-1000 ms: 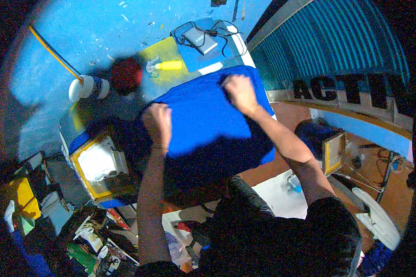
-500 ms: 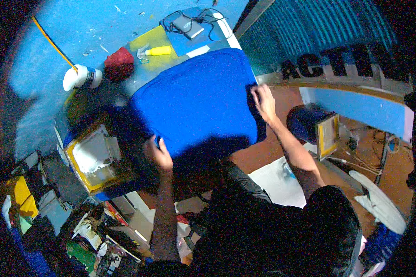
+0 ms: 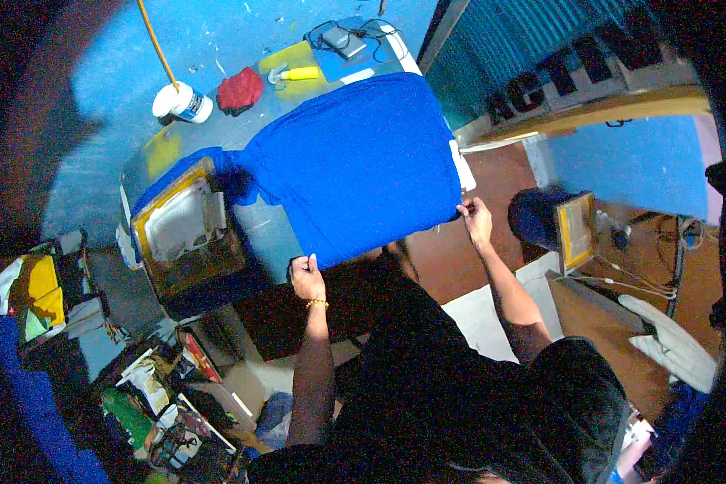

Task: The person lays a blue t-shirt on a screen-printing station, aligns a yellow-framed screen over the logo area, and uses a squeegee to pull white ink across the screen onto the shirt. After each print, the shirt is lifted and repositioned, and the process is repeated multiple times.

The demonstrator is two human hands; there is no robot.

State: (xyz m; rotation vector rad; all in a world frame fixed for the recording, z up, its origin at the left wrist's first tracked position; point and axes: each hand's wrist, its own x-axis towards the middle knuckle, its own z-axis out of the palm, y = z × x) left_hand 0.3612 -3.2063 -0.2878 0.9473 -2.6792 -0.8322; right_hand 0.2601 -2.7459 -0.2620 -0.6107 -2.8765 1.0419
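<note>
A blue T-shirt [image 3: 363, 169] lies spread over a board at the table's near side, its surface mostly flat with a few creases toward the left. My left hand [image 3: 307, 278] is closed in a pinch on the shirt's near left corner. At its near right corner, the fingertips of my right hand [image 3: 477, 222] pinch the hem. Left of the shirt lies a screen-printing frame [image 3: 163, 194] with a yellow border and a pale, stained middle. A bit of white board shows past the shirt's right edge.
On the blue table [image 3: 218, 40] stand a white tub [image 3: 187, 105] with a stick, a crumpled red cloth [image 3: 239, 90], a yellow tube [image 3: 300, 73] and a dark device [image 3: 345, 43] with cables. Another yellow-edged frame [image 3: 577, 232] stands at right. Clutter fills the lower left.
Both hands have come nearer to me and closed on the shirt's near corners. The shirt now lies straighter, its near edge drawn out. The whole view has shifted slightly.
</note>
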